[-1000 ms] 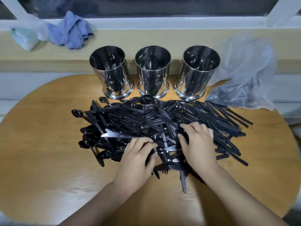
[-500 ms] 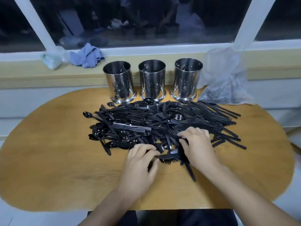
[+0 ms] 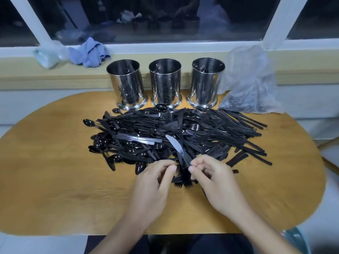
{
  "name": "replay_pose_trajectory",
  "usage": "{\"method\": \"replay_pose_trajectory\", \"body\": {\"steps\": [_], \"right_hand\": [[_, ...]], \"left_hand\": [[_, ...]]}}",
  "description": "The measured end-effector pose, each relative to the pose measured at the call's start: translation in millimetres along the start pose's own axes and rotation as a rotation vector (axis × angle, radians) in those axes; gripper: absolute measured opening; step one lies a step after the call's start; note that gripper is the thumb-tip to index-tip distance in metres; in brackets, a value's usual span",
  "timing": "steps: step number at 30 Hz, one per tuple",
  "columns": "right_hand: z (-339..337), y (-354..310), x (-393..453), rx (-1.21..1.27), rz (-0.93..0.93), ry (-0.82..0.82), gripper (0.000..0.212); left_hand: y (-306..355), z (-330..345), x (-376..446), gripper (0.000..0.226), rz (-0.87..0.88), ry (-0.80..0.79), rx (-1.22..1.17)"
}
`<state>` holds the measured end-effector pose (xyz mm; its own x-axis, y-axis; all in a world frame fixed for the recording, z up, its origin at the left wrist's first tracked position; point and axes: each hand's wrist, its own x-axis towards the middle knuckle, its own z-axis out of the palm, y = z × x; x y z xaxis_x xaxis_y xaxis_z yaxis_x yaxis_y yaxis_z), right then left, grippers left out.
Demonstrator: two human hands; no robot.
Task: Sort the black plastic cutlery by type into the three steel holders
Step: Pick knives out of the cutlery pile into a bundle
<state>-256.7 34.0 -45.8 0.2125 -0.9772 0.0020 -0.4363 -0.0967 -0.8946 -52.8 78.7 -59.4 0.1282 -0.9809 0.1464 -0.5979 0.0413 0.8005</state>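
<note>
Right hand [image 3: 216, 182] is pinching a knife [image 3: 178, 150] by its handle at the cutlery pile's [image 3: 183, 132] near edge, left hand [image 3: 156, 182] is curling beside it, grip unclear; lifting it clear should avoid dragging neighbours

No writing, label, brand mark or number can be read anywhere here. The three shiny round steel holders [image 3: 166, 82] carry only reflections on their walls, the crumpled clear plastic bag [image 3: 247, 79] shows no print that I can make out, and the heap of black plastic cutlery [image 3: 183, 132] is too dark and too small in view to show any moulded lettering.
</note>
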Motion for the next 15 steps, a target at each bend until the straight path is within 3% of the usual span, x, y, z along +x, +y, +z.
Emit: {"method": "replay_pose_trajectory", "body": {"steps": [3, 6, 9, 11, 15], "right_hand": [[17, -14, -9, 0.076, -0.022, -0.110, 0.005], [25, -18, -11, 0.042, -0.077, -0.139, 0.007], [19, 0, 0, -0.117, -0.070, 0.026, 0.006], [12, 18, 14, -0.321, -0.052, 0.171, 0.022], [4, 29, 44, -0.618, -0.062, 0.238, 0.039]], "left_hand": [[12, 3, 10, 0.031, -0.096, -0.023, -0.221], [18, -1, 19, 0.031, -0.237, 0.018, -0.462], [19, -5, 23, 0.031, -0.318, 0.016, -0.550], [19, -9, 22, 0.033, -0.350, -0.014, -0.579], [17, -9, 17, 0.032, -0.375, -0.035, -0.609]]}}
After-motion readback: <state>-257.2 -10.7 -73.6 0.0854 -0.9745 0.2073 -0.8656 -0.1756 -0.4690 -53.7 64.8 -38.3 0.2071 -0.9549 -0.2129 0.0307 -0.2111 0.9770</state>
